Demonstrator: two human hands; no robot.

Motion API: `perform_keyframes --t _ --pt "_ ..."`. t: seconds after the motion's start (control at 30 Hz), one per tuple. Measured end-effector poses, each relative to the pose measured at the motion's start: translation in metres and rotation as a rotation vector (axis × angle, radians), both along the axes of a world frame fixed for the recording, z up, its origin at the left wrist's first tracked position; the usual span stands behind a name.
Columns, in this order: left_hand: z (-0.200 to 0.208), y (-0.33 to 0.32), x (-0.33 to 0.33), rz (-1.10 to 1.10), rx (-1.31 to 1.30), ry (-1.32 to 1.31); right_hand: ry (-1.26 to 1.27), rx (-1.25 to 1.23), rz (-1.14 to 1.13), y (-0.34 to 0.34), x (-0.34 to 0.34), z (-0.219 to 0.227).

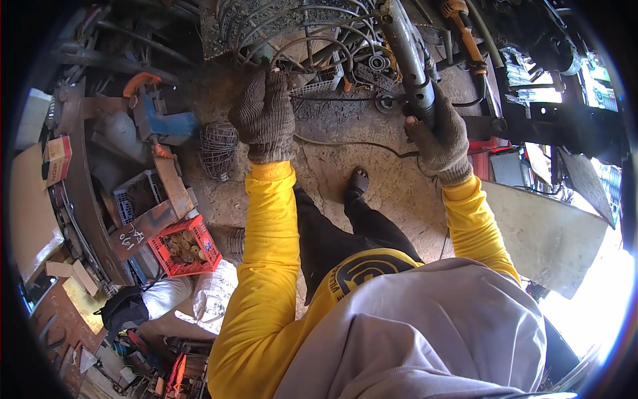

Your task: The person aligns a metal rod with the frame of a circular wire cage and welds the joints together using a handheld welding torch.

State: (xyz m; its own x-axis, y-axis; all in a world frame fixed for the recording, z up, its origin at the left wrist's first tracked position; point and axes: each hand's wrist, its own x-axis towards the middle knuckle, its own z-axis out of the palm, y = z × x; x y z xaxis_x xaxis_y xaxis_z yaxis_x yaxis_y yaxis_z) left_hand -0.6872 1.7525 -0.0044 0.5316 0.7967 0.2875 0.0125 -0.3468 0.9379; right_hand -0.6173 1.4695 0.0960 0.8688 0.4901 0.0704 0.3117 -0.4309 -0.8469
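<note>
My left hand (267, 118), in a dark knitted glove, is closed at the near edge of a frame of curved metal rods (296, 36). Its fingers appear wrapped round one rod, though they partly hide the spot. My right hand (440, 136), gloved alike, grips the lower end of a thick grey steel pipe (404, 50) that slants up and away to the left. The thumb lies along the near side of the pipe, and the other fingers are mostly hidden behind it. Small metal parts, among them a ring (385, 102), lie between the hands.
A blue and orange tool (159, 113) and a wire basket (218, 149) stand at left. Nearer is a red crate (186, 247) of metal pieces. An orange power tool (465, 33) lies at far right. A black cable (359, 143) crosses the concrete floor; a pale panel (545, 233) leans at right.
</note>
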Motion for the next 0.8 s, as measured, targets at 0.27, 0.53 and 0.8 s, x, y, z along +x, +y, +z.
perform_keyframes --t 0.27,0.53,0.8 --pt "0.019 -0.007 -0.001 0.014 0.062 0.053 -0.043 -0.023 0.005 0.001 0.001 0.001" --pt "0.015 -0.006 -0.002 0.003 0.036 0.041 -0.056 -0.052 0.007 0.002 0.001 0.005" --pt "0.013 -0.005 -0.005 -0.02 0.153 0.194 -0.269 0.067 0.093 -0.004 0.009 -0.008"
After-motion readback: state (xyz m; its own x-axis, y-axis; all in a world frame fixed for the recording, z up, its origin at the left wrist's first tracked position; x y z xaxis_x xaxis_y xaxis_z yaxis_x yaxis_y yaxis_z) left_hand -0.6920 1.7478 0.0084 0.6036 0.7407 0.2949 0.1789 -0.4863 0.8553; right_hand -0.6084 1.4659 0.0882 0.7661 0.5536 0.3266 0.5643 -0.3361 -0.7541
